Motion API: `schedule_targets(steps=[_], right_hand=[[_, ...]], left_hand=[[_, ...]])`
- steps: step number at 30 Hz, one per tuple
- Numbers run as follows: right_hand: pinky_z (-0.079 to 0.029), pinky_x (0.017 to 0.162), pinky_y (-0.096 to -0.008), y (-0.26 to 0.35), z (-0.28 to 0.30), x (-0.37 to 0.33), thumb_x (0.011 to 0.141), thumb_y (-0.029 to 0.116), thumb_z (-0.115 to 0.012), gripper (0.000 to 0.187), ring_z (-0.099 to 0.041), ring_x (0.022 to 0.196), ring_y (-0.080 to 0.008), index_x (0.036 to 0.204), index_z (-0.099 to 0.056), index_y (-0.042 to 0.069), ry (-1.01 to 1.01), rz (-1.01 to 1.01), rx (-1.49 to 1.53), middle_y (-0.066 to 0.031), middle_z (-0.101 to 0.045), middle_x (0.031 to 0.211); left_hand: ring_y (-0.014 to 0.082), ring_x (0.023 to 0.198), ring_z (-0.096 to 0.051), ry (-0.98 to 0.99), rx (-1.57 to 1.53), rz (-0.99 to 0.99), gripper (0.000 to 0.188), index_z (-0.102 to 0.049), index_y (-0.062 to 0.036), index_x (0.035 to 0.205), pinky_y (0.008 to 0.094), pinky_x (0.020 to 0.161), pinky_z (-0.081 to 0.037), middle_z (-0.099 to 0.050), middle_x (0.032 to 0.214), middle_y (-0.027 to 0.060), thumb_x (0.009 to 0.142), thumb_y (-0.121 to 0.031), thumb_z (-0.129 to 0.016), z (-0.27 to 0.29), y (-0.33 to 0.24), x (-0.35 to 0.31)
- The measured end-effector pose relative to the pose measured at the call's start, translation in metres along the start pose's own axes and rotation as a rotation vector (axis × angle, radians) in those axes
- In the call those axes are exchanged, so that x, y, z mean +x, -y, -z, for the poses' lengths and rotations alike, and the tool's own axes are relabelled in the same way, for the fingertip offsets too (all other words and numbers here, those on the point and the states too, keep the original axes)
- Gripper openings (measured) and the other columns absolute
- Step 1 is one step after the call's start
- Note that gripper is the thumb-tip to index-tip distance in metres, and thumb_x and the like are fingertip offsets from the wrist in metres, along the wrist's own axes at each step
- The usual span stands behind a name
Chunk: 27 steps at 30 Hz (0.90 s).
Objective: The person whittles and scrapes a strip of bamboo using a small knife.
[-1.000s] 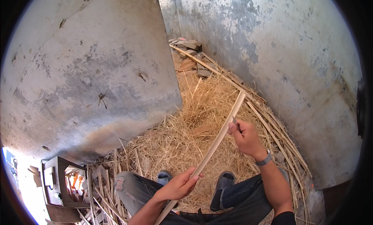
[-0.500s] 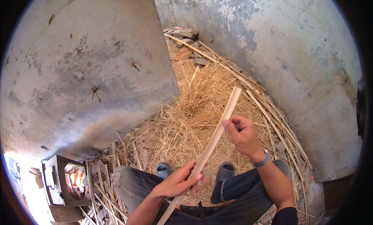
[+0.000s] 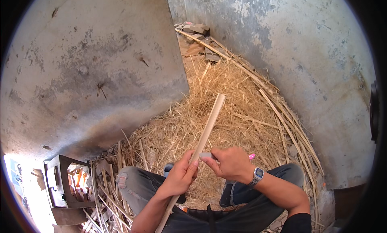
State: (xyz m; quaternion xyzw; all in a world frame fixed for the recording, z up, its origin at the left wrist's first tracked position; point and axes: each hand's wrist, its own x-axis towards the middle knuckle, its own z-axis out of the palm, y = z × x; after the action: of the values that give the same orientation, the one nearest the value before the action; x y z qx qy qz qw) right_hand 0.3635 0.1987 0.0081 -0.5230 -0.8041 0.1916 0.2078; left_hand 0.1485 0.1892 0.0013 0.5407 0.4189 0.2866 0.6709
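A long pale strip of wood or bamboo (image 3: 210, 122) slants up and away from my lap. My left hand (image 3: 179, 174) is closed around it near its middle, thumb on top. In my right hand (image 3: 234, 162) is a knife (image 3: 207, 155), its flat grey blade pointing left and touching or nearly touching the strip just above my left fingers. The pink end of its handle shows beyond my right fist; the rest is hidden in the grip. A watch sits on my right wrist.
Straw-like shavings (image 3: 225, 80) cover the floor ahead. Long strips (image 3: 294, 132) lie along the right wall (image 3: 314, 72). A grey wall (image 3: 100, 72) juts in from the left. A dark frame (image 3: 60, 184) and more strips (image 3: 109, 192) stand lower left. Broken bricks (image 3: 195, 29) lie far back.
My right hand has come down and left from the strip's upper part, and the knife's blade now shows at the strip. The strip's far end has swung left; my left hand grips it more tightly.
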Motion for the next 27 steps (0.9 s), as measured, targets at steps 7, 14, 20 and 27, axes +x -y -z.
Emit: schedule_targets(steps=[7, 14, 20, 27], right_hand=[[-0.046, 0.045, -0.0471, -0.024, 0.032, 0.021, 0.1, 0.043, -0.06, 0.044, -0.061, 0.048, -0.0366, 0.075, -0.062, 0.007, -0.241, -0.091, 0.037, -0.0155, -0.058, 0.053], [-0.049, 0.048, -0.0499, 0.002, 0.01, 0.007, 0.099, 0.049, -0.058, 0.048, -0.063, 0.051, -0.0399, 0.078, -0.067, 0.007, 0.046, -0.021, 0.059, -0.0183, -0.061, 0.055], [-0.043, 0.046, -0.0482, -0.02, 0.018, 0.015, 0.101, 0.042, -0.059, 0.046, -0.059, 0.049, -0.0384, 0.074, -0.063, 0.005, -0.212, -0.134, 0.095, -0.0183, -0.055, 0.053], [-0.044, 0.047, -0.0482, -0.022, 0.035, 0.008, 0.101, 0.039, -0.06, 0.042, -0.059, 0.049, -0.0387, 0.077, -0.064, 0.004, -0.17, -0.18, 0.174, -0.019, -0.055, 0.053]], left_hand=[[0.0036, 0.054, -0.038, 0.127, -0.055, 0.089, 0.032, -0.045, -0.0057, 0.14, 0.0218, 0.049, -0.034, -0.042, 0.066, -0.005, 0.111, -0.019, -0.043, -0.002, -0.012, -0.011], [0.0038, 0.053, -0.038, 0.064, -0.055, 0.027, 0.027, -0.046, -0.0055, 0.134, 0.0219, 0.049, -0.034, -0.042, 0.065, -0.0051, 0.111, -0.02, -0.041, -0.001, 0.005, -0.002], [0.0053, 0.047, -0.036, 0.072, -0.047, -0.016, 0.026, -0.047, -0.0046, 0.131, 0.0229, 0.045, -0.03, -0.039, 0.061, -0.0044, 0.112, -0.021, -0.041, -0.006, -0.005, 0.002], [0.0044, 0.049, -0.036, 0.157, -0.091, 0.088, 0.026, -0.048, -0.0055, 0.132, 0.0225, 0.046, -0.031, -0.038, 0.062, -0.0046, 0.112, -0.02, -0.04, -0.005, -0.007, -0.011]])
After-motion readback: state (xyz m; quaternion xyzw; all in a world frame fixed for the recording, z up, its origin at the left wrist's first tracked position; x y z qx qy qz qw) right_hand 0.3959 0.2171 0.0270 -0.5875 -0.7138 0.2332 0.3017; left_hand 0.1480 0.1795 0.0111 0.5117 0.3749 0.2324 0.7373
